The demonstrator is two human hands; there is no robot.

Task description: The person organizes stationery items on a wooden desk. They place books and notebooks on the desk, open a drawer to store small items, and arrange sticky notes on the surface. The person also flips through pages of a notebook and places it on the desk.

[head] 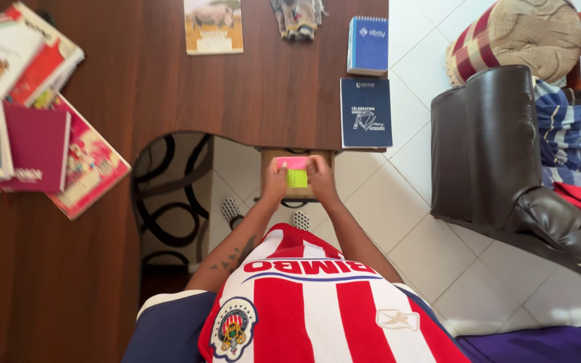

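Both my hands reach forward under the edge of the dark wooden desk (169, 81), over an open light-wood drawer (267, 156). My left hand (275, 183) and my right hand (321, 178) together hold a small stack of sticky notes (296, 171), pink on top and bright green below. The fingers of both hands wrap the stack's sides. The inside of the drawer is mostly hidden behind my hands.
Two dark blue notebooks (366, 111) lie at the desk's right edge. A calendar card (213, 25) sits at the back. A pile of magazines and a maroon book (35, 144) covers the desk's left. A dark leather armchair (499, 148) stands on the white tiles to the right.
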